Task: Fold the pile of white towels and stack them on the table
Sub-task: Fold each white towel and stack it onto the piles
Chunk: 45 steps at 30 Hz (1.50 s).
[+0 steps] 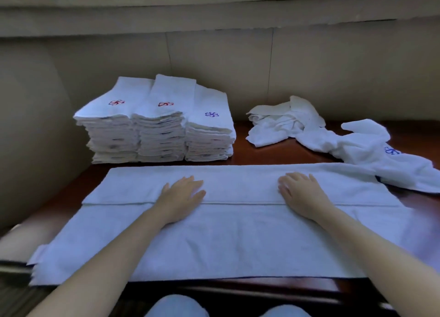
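The fingers (194,182) of the left hand (182,197) are laid out straight and close together, with nothing gripped, and are pressed palm-down on the spread towel (238,235). The fingers (294,177) of the right hand (301,195) are held the same way, flat on the same cloth, well apart from the left. Both hands are set across a folded-over edge, seen as a straight line running left to right through the towel's middle. The spread towel is stretched along the near edge of the table (285,153), from the near left corner to the right side, where its far right corner is overlapped by the loose pile (333,135) of unfolded white towels. That pile is heaped toward the far right corner, with a blue emblem shown on one piece. At the far left corner three folded stacks (154,126) are set touching side by side, close to the wall (238,61), two topped with red emblems and the right one with blue.
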Tool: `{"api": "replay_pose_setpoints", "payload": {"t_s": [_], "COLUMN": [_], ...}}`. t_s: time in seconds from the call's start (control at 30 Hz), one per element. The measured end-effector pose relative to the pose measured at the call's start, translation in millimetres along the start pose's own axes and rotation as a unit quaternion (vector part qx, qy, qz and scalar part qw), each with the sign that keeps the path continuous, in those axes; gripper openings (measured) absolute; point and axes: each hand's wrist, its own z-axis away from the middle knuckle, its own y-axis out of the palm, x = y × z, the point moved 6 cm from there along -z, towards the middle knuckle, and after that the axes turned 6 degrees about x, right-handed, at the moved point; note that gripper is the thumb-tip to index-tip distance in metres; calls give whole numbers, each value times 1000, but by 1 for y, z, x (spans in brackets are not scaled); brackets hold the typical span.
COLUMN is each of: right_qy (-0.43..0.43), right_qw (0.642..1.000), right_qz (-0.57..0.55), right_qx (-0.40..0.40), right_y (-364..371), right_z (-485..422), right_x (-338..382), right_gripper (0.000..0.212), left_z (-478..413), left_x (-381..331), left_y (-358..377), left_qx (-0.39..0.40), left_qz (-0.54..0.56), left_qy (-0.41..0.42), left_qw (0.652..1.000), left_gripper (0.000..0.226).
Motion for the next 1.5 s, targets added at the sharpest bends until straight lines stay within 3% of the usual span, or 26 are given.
{"api": "replay_pose_setpoints", "payload": {"t_s": [0.1,0.17,0.27,0.33,0.43,0.47,0.57,0.63,0.7,0.83,0.93,1.0,1.1,1.17,1.3,1.5], "right_qy": [-212,-270,-262,-271,-288,-256,-117,-55,-19,9,17,25,61,93,164,192], "right_qw": [972,960,956,955,956,964,986,996,997,983,982,991,995,994,985,981], "right_qz": [-11,-64,-17,3,44,75,114,51,-47,-170,-180,-131,-56,12,49,-19], "right_qx": [-97,-32,127,119,-35,-17,40,48,51,64,45,15,-46,-53,21,27], "right_y": [-11,-7,12,7,-14,-14,-4,-10,-21,-48,-70,-78,-82,-75,-23,-5], "right_z": [53,88,112,121,124,122,108,100,93,76,48,20,-27,-57,-90,-96], "right_x": [38,48,43,49,61,61,40,28,19,0,-17,-26,-33,-37,-56,-81], "right_gripper": [26,43,78,72,36,36,60,64,56,41,34,23,25,26,47,61], "left_z": [55,96,141,161,178,180,174,161,152,150,136,108,61,30,-6,-28], "left_x": [16,33,52,48,44,46,62,90,117,143,178,189,202,214,227,195], "left_y": [1,9,16,7,-12,-16,-21,-21,-23,-78,-123,-133,-118,-100,-67,-68], "left_qx": [-18,21,63,-3,-159,-190,-226,-177,-134,-190,-234,-214,-178,-182,-164,-60], "left_qz": [-8,-41,-126,-172,-169,-156,-138,-68,-40,-48,168,316,433,402,160,-128], "left_qy": [115,154,168,205,270,267,189,71,-61,-171,-194,-148,-173,-211,-326,-388], "left_qw": [993,987,976,963,935,932,946,979,988,966,938,912,867,872,917,911], "left_gripper": [51,62,76,68,58,51,15,40,54,22,29,29,21,17,31,43]}}
